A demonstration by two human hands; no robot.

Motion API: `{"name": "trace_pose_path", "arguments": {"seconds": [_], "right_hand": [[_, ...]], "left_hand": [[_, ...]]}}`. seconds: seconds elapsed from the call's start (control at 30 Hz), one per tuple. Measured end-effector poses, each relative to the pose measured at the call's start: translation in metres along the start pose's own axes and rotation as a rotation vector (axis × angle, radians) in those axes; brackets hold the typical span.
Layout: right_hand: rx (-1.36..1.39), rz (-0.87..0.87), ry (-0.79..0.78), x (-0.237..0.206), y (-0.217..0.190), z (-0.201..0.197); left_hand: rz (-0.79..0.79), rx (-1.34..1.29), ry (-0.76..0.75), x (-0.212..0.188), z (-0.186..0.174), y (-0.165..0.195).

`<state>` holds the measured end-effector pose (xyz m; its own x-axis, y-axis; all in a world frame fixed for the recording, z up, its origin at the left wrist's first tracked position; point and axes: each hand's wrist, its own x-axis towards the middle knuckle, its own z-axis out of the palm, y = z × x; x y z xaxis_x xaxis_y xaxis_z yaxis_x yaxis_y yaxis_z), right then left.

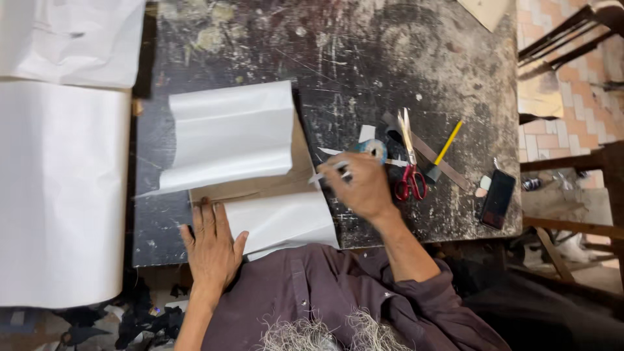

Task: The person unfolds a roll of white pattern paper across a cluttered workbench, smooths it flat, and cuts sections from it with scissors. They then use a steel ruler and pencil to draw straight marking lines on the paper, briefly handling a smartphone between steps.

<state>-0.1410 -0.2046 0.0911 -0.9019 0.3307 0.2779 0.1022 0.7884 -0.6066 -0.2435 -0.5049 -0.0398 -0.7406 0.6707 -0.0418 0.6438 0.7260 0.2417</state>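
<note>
My left hand (211, 244) lies flat, fingers apart, on the near edge of a brown cardboard piece (273, 185) wrapped in folded white paper (231, 133). My right hand (361, 185) is closed around a slim white pen-like tool (323, 174) at the right edge of the cardboard. A roll of tape (375, 149) sits just beyond its fingers. Another flap of white paper (286, 221) lies between my hands.
Red-handled scissors (409, 159), a yellow pencil (448, 142), a flat ruler strip (429, 153), a black phone (497, 198) and a small eraser (483, 185) lie on the worn dark table (390, 58). A large white sheet (62, 188) covers the left side. Chairs stand at right.
</note>
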Motion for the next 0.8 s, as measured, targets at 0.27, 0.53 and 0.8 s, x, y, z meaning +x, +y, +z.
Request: {"name": "trace_pose_path", "arguments": {"seconds": [0.27, 0.53, 0.8], "right_hand": [[-0.422, 0.294, 0.297, -0.024, 0.072, -0.045], [-0.123, 0.525, 0.349, -0.078, 0.086, -0.028], [-0.497, 0.584, 0.319, -0.167, 0.120, -0.020]], "left_hand": [[0.029, -0.140, -0.141, 0.047, -0.022, 0.014], [0.354, -0.188, 0.191, 0.225, -0.063, 0.024], [0.240, -0.041, 0.386, 0.234, -0.029, 0.066]]}}
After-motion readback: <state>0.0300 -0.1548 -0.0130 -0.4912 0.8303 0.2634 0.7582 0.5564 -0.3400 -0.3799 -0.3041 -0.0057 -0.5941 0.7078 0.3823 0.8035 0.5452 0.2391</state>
